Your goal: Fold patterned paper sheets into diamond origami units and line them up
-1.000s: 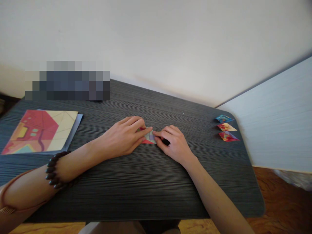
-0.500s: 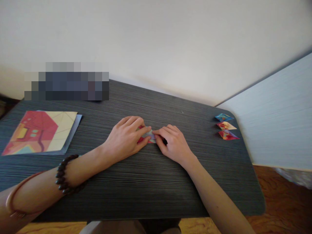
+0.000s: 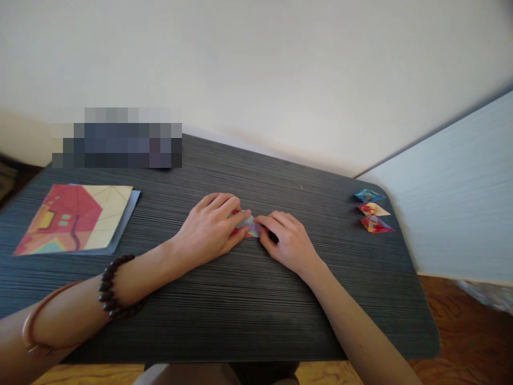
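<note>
And now the thumb (image 3: 239,236) of the left hand (image 3: 210,224) has been slid further along the folded paper (image 3: 252,228), closer to the right hand (image 3: 290,240), and the beaded bracelet (image 3: 107,289) has been carried inward with the left forearm (image 3: 156,268)

Midway along the bench (image 3: 240,310), the left hand (image 3: 212,223) and right hand (image 3: 286,240) hold a small folded paper (image 3: 252,229) (a dark beaded bracelet (image 3: 108,291) rings the left wrist). Three folded pieces (image 3: 373,209) line up by the far right corner; patterned sheets (image 3: 76,219) lie near the left edge.
</note>
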A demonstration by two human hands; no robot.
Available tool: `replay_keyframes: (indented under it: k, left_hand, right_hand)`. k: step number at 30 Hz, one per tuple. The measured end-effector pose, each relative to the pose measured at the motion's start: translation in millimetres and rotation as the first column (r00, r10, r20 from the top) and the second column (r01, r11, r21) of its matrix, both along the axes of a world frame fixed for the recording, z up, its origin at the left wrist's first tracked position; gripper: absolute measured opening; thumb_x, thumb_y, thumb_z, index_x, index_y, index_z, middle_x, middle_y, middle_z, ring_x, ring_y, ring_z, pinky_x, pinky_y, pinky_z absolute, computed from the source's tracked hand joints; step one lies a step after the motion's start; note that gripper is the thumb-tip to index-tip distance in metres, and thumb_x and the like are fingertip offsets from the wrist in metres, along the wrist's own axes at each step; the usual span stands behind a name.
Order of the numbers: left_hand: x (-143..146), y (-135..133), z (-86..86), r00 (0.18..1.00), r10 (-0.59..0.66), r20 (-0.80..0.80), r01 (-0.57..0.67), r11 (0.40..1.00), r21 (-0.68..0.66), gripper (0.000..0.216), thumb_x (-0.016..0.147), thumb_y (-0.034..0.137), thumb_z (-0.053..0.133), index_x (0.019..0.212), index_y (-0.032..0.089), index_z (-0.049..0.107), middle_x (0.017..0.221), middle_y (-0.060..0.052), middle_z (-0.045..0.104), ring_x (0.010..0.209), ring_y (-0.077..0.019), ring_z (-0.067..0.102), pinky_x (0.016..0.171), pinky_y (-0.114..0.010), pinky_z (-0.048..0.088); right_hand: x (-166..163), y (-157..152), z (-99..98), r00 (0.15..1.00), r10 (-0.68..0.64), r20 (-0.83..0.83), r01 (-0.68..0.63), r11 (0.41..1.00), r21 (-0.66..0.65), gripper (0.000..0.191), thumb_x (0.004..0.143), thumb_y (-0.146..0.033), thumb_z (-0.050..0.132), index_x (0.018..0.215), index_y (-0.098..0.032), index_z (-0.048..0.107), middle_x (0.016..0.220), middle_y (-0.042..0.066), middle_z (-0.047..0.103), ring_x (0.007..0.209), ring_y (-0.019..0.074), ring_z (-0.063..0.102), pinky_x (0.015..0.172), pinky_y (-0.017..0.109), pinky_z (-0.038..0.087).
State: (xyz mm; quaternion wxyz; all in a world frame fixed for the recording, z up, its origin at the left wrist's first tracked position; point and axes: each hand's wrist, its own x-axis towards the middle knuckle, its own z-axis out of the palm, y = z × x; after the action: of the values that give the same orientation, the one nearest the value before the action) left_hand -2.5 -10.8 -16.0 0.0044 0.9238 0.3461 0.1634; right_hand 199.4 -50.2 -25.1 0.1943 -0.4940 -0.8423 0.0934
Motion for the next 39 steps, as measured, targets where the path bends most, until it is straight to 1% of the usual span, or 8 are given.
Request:
replay_keyframes:
  k: [6,11,18,23,31,39]
  left_hand:
    - [0,0,-0.2,1.000,0.007,0.010,-0.007,1.000,-0.015,0.030,0.089,0.033,0.048,0.110,0.020,0.064,0.101,-0.009,0.060,0.102,-0.0259,0.055,0.089,-0.043,0.046]
    - [0,-1,-0.5,1.000,0.014,0.006,-0.014,1.000,-0.007,0.030,0.089,0.034,0.048,0.109,0.020,0.064,0.102,-0.009,0.060,0.102,-0.0259,0.055,0.089,-0.042,0.046]
    - [1,-1,0.3,1.000,0.014,0.005,-0.014,1.000,0.007,0.031,0.089,0.036,0.048,0.109,0.020,0.065,0.101,-0.009,0.061,0.100,-0.0260,0.056,0.088,-0.042,0.047]
    - [1,-1,0.8,1.000,0.019,0.006,-0.019,1.000,0.002,0.031,0.090,0.036,0.047,0.109,0.020,0.065,0.101,-0.009,0.061,0.100,-0.0261,0.056,0.088,-0.042,0.047]
    - [1,-1,1.3,1.000,0.021,0.000,-0.021,1.000,-0.014,0.031,0.090,0.036,0.047,0.110,0.020,0.065,0.101,-0.009,0.061,0.101,-0.0263,0.056,0.089,-0.042,0.046]
    - [0,0,-1.7,1.000,0.023,0.021,-0.023,1.000,-0.007,0.030,0.089,0.036,0.048,0.109,0.021,0.065,0.100,-0.008,0.061,0.101,-0.0263,0.056,0.090,-0.042,0.046]
  right_hand:
    - [0,1,-0.4,1.000,-0.001,-0.013,0.001,1.000,0.008,0.022,0.092,-0.020,0.044,0.099,-0.016,0.064,0.084,0.006,0.063,0.079,0.0157,0.057,0.076,0.030,0.046]
    - [2,-1,-2.6,1.000,0.022,-0.004,-0.022,0.998,0.054,0.022,0.093,-0.021,0.044,0.098,-0.016,0.065,0.085,0.006,0.064,0.078,0.0153,0.058,0.075,0.029,0.047]
    - [4,-5,-3.7,1.000,0.003,0.021,-0.005,0.995,0.102,0.022,0.093,-0.022,0.046,0.094,-0.015,0.067,0.082,0.005,0.064,0.075,0.0142,0.058,0.071,0.027,0.048]
    - [6,-7,-5.0,0.999,0.011,0.051,-0.018,0.992,0.129,0.021,0.093,-0.021,0.046,0.091,-0.014,0.067,0.081,0.005,0.065,0.072,0.0139,0.058,0.070,0.027,0.047]
    - [9,-12,-6.0,0.998,0.007,0.055,-0.015,0.990,0.139,0.019,0.092,-0.019,0.047,0.094,-0.014,0.066,0.078,0.004,0.064,0.069,0.0136,0.057,0.067,0.027,0.047]
    - [12,-16,-4.5,0.999,0.005,0.053,-0.015,0.983,0.184,0.016,0.089,-0.016,0.051,0.087,-0.014,0.066,0.075,0.004,0.064,0.069,0.0137,0.058,0.068,0.027,0.048]
